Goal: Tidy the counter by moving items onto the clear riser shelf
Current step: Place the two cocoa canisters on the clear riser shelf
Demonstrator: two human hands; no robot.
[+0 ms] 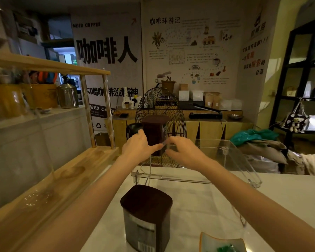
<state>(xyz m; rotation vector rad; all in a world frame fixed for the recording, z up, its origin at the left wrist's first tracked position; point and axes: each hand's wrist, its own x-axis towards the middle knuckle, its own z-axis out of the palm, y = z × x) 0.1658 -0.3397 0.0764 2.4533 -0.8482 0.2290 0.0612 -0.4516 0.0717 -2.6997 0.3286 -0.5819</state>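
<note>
A dark canister (155, 128) with a brown lid is upright at the back left corner of the clear riser shelf (240, 160). My left hand (139, 147) wraps its left side, thumb across the front. My right hand (183, 150) presses fingertips against its lower right side, close to the riser's edge. The hands hide the canister's base, so whether it rests on the riser is unclear. A second canister (146, 218), with the same brown lid and a grey label, stands on the white counter (280, 206) in front of the riser, near me.
A small dish (207, 240) holding something green sits at the counter's front right. A wooden rack (65, 171) runs along the left with jars behind it. A black wire fan cage (178, 113) stands just behind the riser. Cloth and bags (258, 142) lie at the right.
</note>
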